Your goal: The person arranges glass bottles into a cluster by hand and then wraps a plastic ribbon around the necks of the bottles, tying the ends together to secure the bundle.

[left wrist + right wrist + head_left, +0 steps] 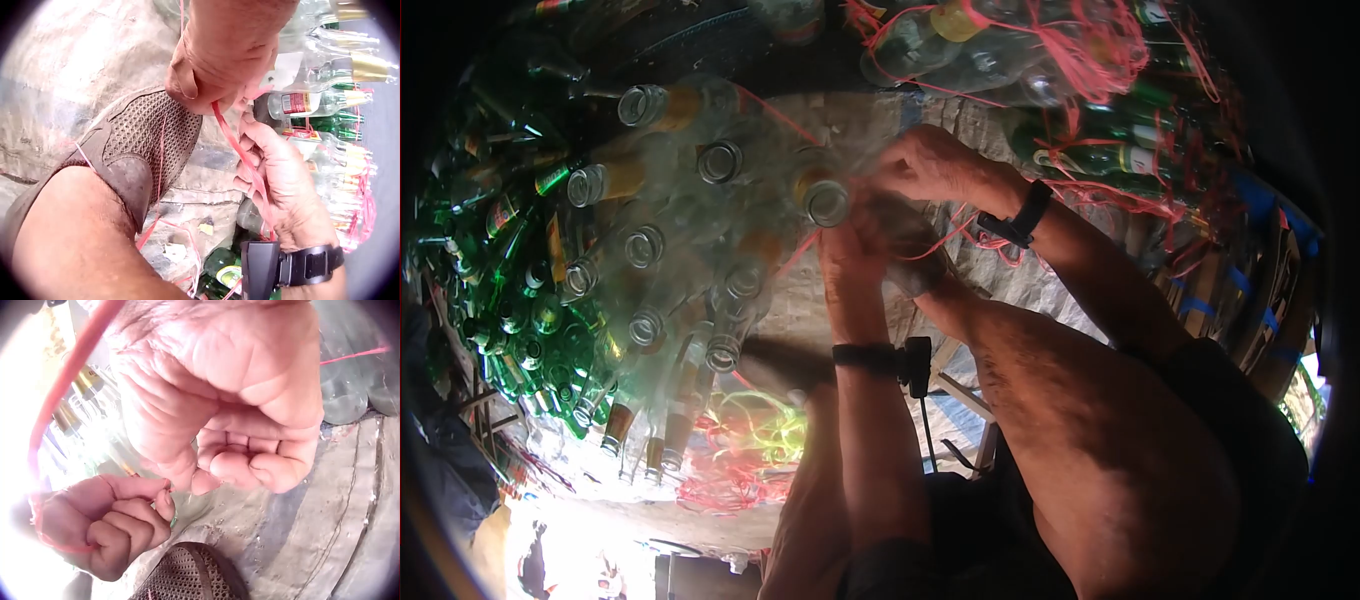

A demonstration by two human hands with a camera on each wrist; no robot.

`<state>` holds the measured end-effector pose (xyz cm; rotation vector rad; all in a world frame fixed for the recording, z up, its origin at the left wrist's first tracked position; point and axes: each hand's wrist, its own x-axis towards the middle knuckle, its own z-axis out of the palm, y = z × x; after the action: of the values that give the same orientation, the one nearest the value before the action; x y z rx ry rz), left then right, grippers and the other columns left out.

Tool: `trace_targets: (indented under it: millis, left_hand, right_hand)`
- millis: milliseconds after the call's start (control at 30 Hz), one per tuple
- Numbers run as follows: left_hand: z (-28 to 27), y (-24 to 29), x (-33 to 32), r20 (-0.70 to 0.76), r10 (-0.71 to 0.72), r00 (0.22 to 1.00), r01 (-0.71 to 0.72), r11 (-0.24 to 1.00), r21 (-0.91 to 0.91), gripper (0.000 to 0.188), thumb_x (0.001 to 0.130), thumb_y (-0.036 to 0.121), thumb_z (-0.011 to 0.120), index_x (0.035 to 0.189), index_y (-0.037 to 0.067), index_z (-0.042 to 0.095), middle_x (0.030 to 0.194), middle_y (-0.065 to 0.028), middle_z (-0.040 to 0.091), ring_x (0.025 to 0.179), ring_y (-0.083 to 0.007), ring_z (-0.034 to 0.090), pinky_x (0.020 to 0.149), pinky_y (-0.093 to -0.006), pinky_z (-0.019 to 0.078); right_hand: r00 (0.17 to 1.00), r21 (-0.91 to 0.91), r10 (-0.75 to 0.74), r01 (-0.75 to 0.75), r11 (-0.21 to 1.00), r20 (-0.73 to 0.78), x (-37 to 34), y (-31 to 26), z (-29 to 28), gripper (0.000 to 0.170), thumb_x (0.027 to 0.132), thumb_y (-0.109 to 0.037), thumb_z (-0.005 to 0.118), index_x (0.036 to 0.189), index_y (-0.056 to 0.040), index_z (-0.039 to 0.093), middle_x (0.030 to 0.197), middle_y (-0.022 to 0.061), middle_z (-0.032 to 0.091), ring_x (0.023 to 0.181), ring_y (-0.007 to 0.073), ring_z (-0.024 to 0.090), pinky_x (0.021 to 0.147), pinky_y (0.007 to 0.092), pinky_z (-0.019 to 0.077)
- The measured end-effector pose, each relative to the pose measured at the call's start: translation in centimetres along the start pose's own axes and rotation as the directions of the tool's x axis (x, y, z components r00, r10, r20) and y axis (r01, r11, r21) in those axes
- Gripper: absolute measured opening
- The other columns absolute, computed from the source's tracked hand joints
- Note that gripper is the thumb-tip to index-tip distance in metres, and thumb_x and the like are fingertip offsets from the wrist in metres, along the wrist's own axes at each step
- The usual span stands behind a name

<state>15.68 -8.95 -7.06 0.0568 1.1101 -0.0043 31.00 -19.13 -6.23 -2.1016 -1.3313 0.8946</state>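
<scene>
In the head view, my left hand [855, 260] and right hand [930, 165] meet beside a cluster of clear glass bottles [720, 160]. Pink plastic string [244, 156] comes out of my left hand [231, 50] and trails past the palm of my right hand [281, 172] in the left wrist view. From the right wrist, the curled fingers of my left hand [115, 525] grip the string. My right hand [219, 394] has its fingers curled, thumb and forefinger pinching close to the left thumb; the pinched bit of string is mostly hidden.
A mesh shoe [147, 131] is planted below the hands on a worn sheet [56, 69]. Green bottles [510, 310] pile up at the left. Tied bottles [1090, 155] lie at the upper right. Loose yellow and pink string [750, 440] lies near the other foot.
</scene>
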Motion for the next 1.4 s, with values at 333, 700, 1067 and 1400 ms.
trace_targets:
  millis: [333, 700, 1067, 1400]
  left_hand:
    - [-0.5, 0.5, -0.5, -0.211, 0.126, 0.969, -0.153, 0.982, -0.115, 0.034, 0.089, 0.007, 0.076, 0.073, 0.022, 0.050, 0.057, 0.0115, 0.026, 0.044, -0.0035, 0.020, 0.039, -0.0228, 0.0157]
    - [-1.9, -0.1, 0.6, -0.210, 0.167, 0.963, -0.202, 0.967, -0.157, 0.045, 0.089, 0.008, 0.076, 0.065, 0.023, 0.041, 0.057, 0.0116, 0.024, 0.045, -0.0044, 0.017, 0.039, -0.0247, 0.0131]
    - [-1.1, 0.8, -0.5, -0.098, 0.068, 0.993, -0.084, 0.981, -0.175, 0.045, 0.089, 0.011, 0.076, 0.064, 0.024, 0.041, 0.056, 0.0115, 0.021, 0.045, -0.0045, 0.017, 0.039, -0.0243, 0.0117]
    - [-2.5, 0.5, 0.1, -0.004, 0.026, 1.000, -0.026, 0.981, -0.193, 0.050, 0.090, 0.012, 0.075, 0.060, 0.025, 0.037, 0.055, 0.0113, 0.018, 0.044, -0.0057, 0.016, 0.039, -0.0259, 0.0109]
  right_hand:
    - [0.991, -0.197, -0.061, 0.036, 0.980, -0.122, 3.5, 0.2, 0.5, 0.025, 0.078, -0.025, 0.070, 0.067, -0.0039, 0.062, 0.069, 0.0190, 0.062, 0.064, 0.0397, 0.063, 0.059, 0.0491, 0.0482]
    - [0.999, -0.188, 0.042, -0.043, 0.981, -0.010, 1.6, -0.2, -0.4, 0.029, 0.091, -0.033, 0.070, 0.078, -0.0064, 0.073, 0.068, 0.0147, 0.060, 0.064, 0.0345, 0.062, 0.059, 0.0461, 0.0476]
    - [0.962, 0.583, 0.226, -0.272, 0.766, 0.151, 0.4, -1.5, -1.1, 0.019, 0.093, -0.023, 0.073, 0.102, -0.0069, 0.077, 0.090, 0.0007, 0.069, 0.085, 0.0103, 0.064, 0.076, 0.0296, 0.0520]
    - [0.974, 0.117, 0.164, -0.183, 0.976, 0.159, 1.7, -0.8, -3.0, 0.026, 0.096, -0.024, 0.063, 0.091, -0.0003, 0.074, 0.076, 0.0029, 0.068, 0.070, 0.0111, 0.064, 0.068, 0.0275, 0.0529]
